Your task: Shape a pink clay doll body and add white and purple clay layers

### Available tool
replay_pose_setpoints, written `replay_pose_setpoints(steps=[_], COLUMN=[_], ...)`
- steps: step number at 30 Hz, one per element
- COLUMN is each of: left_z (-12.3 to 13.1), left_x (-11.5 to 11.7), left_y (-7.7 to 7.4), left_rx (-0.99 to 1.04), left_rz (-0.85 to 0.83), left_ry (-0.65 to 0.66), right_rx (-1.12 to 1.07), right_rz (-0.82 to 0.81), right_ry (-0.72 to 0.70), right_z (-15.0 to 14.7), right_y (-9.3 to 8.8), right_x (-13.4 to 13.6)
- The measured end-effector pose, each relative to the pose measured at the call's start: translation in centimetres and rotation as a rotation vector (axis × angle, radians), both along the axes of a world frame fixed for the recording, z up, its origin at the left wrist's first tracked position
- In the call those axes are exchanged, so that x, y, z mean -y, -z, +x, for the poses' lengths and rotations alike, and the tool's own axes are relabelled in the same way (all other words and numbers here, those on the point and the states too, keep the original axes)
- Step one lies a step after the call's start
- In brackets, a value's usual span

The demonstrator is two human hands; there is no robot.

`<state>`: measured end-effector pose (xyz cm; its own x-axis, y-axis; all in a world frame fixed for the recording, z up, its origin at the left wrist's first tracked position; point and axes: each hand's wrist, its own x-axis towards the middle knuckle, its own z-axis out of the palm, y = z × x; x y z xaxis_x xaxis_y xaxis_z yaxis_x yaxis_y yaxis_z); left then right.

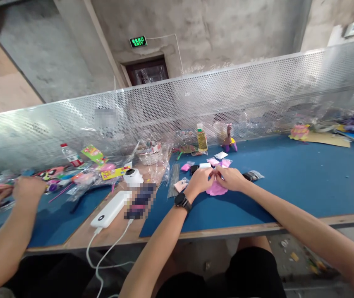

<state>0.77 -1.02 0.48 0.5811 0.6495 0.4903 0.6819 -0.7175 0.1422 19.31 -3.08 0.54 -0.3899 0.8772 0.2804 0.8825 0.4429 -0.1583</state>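
Two hands meet over a soft lilac-pink piece

At the centre of the frame, a flat lilac-pink piece of soft-looking material [216, 189] lies on the blue tabletop mat [301, 178]. The left hand [202, 181] and right hand [230, 179] curl inward at its upper edge, fingertips close together; whether they pinch the piece or something small above it, I cannot tell.

The piece could stretch or tear if the hands pulled apart unevenly, and might mark if pressed hard. The left wrist's round black watch [182, 201] sits just beside a clear packet of peach material [181, 185], so a sideways sweep could shift it or scatter the thin grey rods [173, 179]. A forearm snagging the white cables [110, 244] at lower left might drag the phone [140, 201] or the white power bank [111, 210].

Counted: one lilac-pink piece, one watch, one phone, one power bank, two cables, two bottles (one red-capped [71, 155], one holding yellow liquid [202, 140]) and one purple-footed figure [229, 139]. The rods are too fine to count.
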Motion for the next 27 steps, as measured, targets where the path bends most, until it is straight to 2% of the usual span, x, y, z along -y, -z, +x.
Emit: replay_pose_setpoints(steps=[6,10,15,17,22,27], left_z=[-0.2,0.0,-0.7,-0.9,-0.9,-0.5], left_x=[0.3,0.2,-0.2,-0.4,-0.5,-0.4], left_y=[-0.3,-0.2,0.0,0.2,0.6,0.4], left_rx=[0.019,0.122,0.276,0.313,0.219,0.037], left_rz=[-0.027,-0.094,-0.325,-0.360,-0.268,-0.144], left_ry=[-0.010,0.017,0.195,0.217,0.127,0.068], right_rx=[0.000,-0.010,-0.015,-0.012,-0.026,0.000], right_rz=[0.009,0.034,0.033,0.033,0.049,0.026], right_ry=[-0.047,-0.026,0.002,0.001,-0.039,0.008], right_z=[-0.1,-0.2,-0.2,-0.2,-0.1,-0.3], right_y=[0.2,-0.2,-0.7,-0.7,-0.4,-0.2], right_x=[0.0,0.2,0.5,0.6,0.5,0.3])
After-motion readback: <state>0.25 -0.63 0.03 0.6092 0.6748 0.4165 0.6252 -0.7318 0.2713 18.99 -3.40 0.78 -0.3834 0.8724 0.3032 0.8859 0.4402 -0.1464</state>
